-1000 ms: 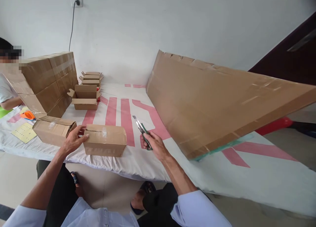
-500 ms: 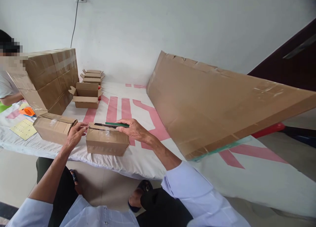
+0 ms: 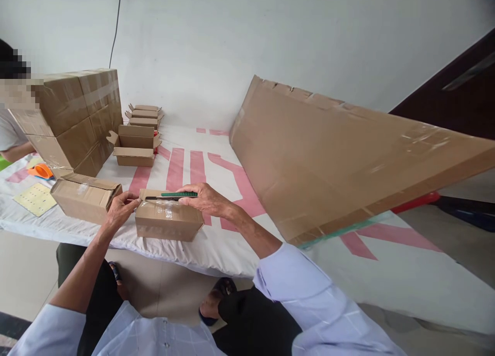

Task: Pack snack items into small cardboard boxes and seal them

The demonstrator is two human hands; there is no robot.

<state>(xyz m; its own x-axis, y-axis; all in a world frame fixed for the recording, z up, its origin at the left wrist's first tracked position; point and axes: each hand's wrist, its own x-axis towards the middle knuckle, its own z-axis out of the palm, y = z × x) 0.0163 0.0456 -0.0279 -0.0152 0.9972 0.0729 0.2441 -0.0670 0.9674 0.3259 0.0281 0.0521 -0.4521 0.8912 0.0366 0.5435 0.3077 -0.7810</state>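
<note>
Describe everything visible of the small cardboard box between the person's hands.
The small cardboard box is brown, oblong and closed, with clear tape across its top seam. It lies flat near the front edge of the white cloth. The left hand braces its left end; the right hand holds a green knife along its top.

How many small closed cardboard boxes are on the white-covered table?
2. One closed brown cardboard box is at the near edge under the green utility knife; the other is left of it. The large taped carton may hide more.
</note>
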